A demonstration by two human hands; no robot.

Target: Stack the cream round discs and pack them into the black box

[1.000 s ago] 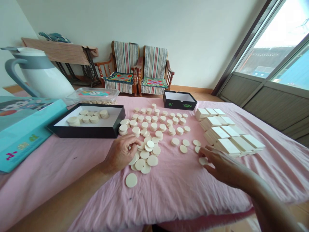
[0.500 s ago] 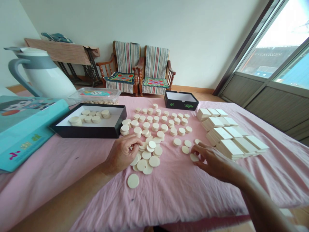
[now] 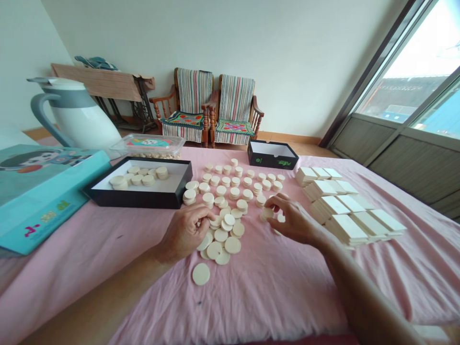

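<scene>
Beside round, pale wooden disc stacks (image 3: 247, 194), pinches a matching disc (image 3: 267, 212) between right fingers (image 3: 281, 199), with left fingers (image 3: 200, 214) together, risking collapse if brushed.

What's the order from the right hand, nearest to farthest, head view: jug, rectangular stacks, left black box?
1. Rectangular stacks: just right of the right hand.
2. Left black box: across to the left.
3. Jug: far left, at back.
</scene>
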